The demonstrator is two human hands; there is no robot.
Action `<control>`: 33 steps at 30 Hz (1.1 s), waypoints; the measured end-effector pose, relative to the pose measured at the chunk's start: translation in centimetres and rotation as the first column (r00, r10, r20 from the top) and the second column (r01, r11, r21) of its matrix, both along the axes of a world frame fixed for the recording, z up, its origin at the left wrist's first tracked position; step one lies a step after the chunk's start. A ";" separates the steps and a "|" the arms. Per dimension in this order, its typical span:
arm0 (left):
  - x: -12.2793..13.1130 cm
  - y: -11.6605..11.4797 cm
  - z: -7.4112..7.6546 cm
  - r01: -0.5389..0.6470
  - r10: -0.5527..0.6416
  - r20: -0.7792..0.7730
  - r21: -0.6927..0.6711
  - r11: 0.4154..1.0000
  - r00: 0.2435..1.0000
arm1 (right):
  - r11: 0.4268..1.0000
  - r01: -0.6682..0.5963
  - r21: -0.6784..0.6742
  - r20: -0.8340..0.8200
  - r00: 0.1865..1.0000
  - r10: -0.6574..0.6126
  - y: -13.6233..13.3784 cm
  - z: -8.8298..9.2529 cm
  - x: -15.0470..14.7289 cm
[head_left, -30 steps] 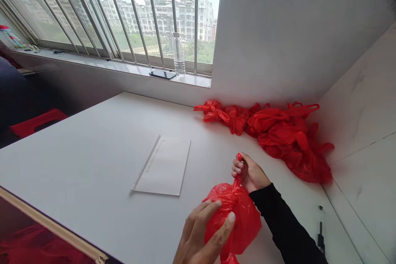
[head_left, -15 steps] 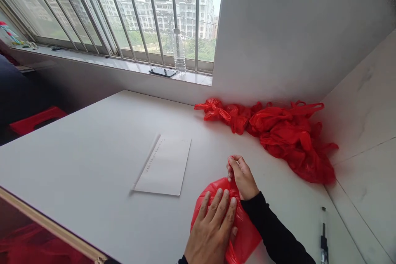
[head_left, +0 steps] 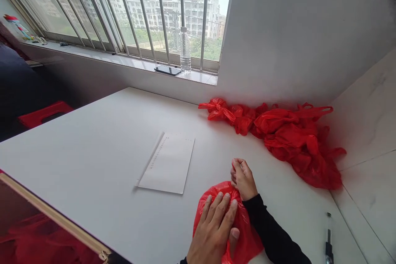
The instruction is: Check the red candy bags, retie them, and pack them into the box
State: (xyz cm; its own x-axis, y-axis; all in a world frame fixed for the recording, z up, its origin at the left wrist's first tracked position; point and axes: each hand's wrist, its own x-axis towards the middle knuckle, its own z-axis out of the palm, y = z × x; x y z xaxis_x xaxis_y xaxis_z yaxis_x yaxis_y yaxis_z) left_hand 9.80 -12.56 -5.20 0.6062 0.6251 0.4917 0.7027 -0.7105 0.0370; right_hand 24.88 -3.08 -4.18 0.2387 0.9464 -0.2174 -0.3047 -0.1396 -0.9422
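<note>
A red plastic bag [head_left: 206, 202] lies on the white table at the lower middle. My left hand [head_left: 215, 229] rests flat on top of it, fingers spread. Just beyond it, my right hand [head_left: 243, 177] is closed in a pinch on the gathered far end of the same bag. A white notebook [head_left: 168, 165] lies flat to the left of both hands, with a column of small marks along its left side.
Crumpled red bags [head_left: 291, 132] are heaped along the wall at the back right. A pen [head_left: 328, 239] lies near the right edge. On the windowsill stand a clear bottle [head_left: 185, 51] and a phone [head_left: 167, 70]. A red stool [head_left: 46, 114] is beyond the table's left side.
The view has shifted slightly, so the table and sill sit a little further right. My right hand is closed more tightly on the bag's end; my left hand stays flat on the bag.
</note>
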 end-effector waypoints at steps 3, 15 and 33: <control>-0.4 -0.4 -0.4 -0.005 0.003 0.095 0.011 1.000 0.995 | 0.999 0.032 0.002 -0.001 0.999 -0.032 0.0 0.3 0.2; 1.5 -1.3 2.9 -0.105 0.204 0.178 -0.451 0.887 0.963 | 0.999 -0.036 -0.003 -0.112 0.993 0.035 0.2 1.1 4.3; -15.4 -5.5 14.2 -0.109 0.738 0.586 -0.754 0.648 0.334 | 0.990 0.038 -0.138 0.089 0.996 -0.026 1.5 -5.8 9.5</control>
